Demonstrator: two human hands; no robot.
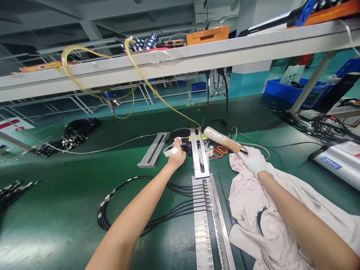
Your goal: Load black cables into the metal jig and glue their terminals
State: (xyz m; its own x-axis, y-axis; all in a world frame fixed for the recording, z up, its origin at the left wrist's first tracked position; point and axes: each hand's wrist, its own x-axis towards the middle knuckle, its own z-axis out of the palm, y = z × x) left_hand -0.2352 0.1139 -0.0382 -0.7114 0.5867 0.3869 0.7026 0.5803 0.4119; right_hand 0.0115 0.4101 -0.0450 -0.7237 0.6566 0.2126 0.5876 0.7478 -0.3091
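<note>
Wrapped tool (223,140) over bench (70,210), gloved right hand (253,160) closed round its near end; left hand (177,157) curled by black box (188,149), can't tell if gripping. Weak end-grip could let tool tip onto orange scissors (220,151); left forearm (140,202) could snag cables (101,213).

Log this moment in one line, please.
left hand: at black box | right hand: gloved, holding wrapped tool | black cables: ends lined up on metal fixture
</note>
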